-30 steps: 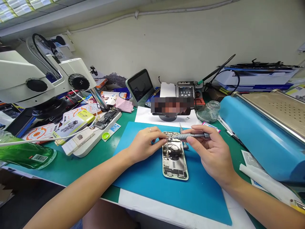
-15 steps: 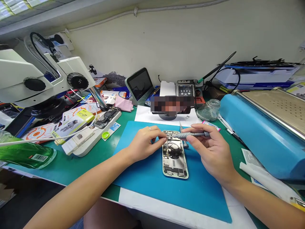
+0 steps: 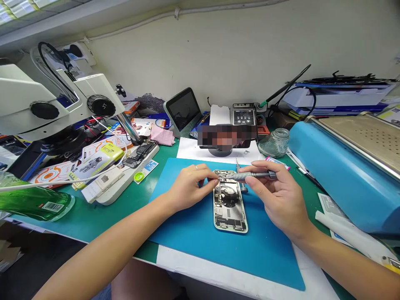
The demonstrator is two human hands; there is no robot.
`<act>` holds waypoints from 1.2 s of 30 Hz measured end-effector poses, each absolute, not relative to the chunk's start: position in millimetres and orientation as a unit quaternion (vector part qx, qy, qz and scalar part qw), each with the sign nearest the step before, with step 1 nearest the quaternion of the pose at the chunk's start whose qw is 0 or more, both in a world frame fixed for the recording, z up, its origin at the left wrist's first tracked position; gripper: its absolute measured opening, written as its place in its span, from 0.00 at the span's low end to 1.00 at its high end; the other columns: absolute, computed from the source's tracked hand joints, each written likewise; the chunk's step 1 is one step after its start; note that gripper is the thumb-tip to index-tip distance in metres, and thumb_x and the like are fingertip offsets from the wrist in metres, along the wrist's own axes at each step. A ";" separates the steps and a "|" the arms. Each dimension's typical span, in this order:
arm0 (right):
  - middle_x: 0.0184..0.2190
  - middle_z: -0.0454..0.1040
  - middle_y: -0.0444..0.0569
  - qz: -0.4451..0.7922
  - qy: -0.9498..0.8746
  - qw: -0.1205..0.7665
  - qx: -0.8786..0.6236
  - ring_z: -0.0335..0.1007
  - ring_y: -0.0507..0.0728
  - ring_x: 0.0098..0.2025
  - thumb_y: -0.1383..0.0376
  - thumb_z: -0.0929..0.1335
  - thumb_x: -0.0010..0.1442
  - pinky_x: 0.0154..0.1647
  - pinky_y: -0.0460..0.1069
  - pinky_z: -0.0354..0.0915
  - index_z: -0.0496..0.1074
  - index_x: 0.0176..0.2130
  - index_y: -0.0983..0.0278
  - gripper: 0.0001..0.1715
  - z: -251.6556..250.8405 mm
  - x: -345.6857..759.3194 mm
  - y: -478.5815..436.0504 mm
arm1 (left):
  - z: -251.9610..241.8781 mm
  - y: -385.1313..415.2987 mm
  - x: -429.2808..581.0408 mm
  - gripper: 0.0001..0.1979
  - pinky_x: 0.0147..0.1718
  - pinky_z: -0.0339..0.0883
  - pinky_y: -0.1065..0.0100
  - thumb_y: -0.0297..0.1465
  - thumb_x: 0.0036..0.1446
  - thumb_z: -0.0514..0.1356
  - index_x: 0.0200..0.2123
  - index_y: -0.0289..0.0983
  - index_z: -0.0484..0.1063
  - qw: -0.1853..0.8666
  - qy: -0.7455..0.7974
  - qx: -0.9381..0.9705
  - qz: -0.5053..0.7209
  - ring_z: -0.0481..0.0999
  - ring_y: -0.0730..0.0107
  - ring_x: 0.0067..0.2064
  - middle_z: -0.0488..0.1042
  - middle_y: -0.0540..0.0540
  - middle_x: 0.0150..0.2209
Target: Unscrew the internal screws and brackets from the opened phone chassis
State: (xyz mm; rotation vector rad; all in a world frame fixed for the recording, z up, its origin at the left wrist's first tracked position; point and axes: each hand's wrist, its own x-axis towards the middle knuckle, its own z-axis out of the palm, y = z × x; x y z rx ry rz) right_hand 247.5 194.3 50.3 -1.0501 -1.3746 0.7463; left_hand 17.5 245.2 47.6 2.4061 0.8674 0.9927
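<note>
An opened phone body (image 3: 229, 206) lies face down on a blue work mat (image 3: 200, 233), its inner parts showing. My right hand (image 3: 275, 200) grips a grey screwdriver (image 3: 253, 175) held nearly level, its tip pointing left over the phone's top end. My left hand (image 3: 190, 185), a ring on one finger, pinches its fingertips together right at the screwdriver tip; what they pinch is too small to see. A second small driver (image 3: 237, 165) lies beyond the phone.
A white microscope (image 3: 53, 104) hangs over the left side, with boxes and a circuit board (image 3: 139, 152) beneath it. A green bottle (image 3: 31, 202) lies at the left edge. A small screen (image 3: 184, 110), a soldering station (image 3: 243, 116), a glass jar (image 3: 276, 143) and a blue machine (image 3: 343, 166) stand behind and right.
Both hands stay at the top of the phone. The view has shifted slightly; the screwdriver and fingers have barely moved.
</note>
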 end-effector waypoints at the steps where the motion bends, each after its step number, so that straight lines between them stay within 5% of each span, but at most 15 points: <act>1: 0.42 0.83 0.48 0.321 -0.591 0.586 -0.451 0.84 0.61 0.45 0.53 0.76 0.63 0.48 0.57 0.81 0.74 0.49 0.54 0.18 50.3 247.6 194.1 | 47.5 245.4 17.4 0.07 0.34 0.65 0.68 0.30 0.70 0.60 0.40 0.37 0.79 0.197 0.311 0.860 0.354 0.73 0.72 0.31 0.78 0.49 0.33; 18: 0.45 0.82 0.48 0.277 -0.632 0.564 -0.453 0.80 0.61 0.50 0.56 0.73 0.67 0.52 0.58 0.78 0.72 0.53 0.53 0.17 45.7 249.9 193.0 | 44.8 246.9 15.9 0.09 0.38 0.69 0.66 0.31 0.70 0.60 0.43 0.40 0.82 0.166 0.312 0.873 0.337 0.76 0.70 0.32 0.81 0.48 0.36; 36: 0.46 0.81 0.46 0.269 -0.666 0.566 -0.405 0.80 0.58 0.50 0.65 0.70 0.70 0.50 0.55 0.79 0.62 0.63 0.50 0.26 45.7 247.4 192.6 | 41.6 245.5 16.4 0.07 0.38 0.67 0.67 0.27 0.67 0.63 0.44 0.39 0.82 0.151 0.289 0.885 0.333 0.78 0.68 0.34 0.82 0.48 0.37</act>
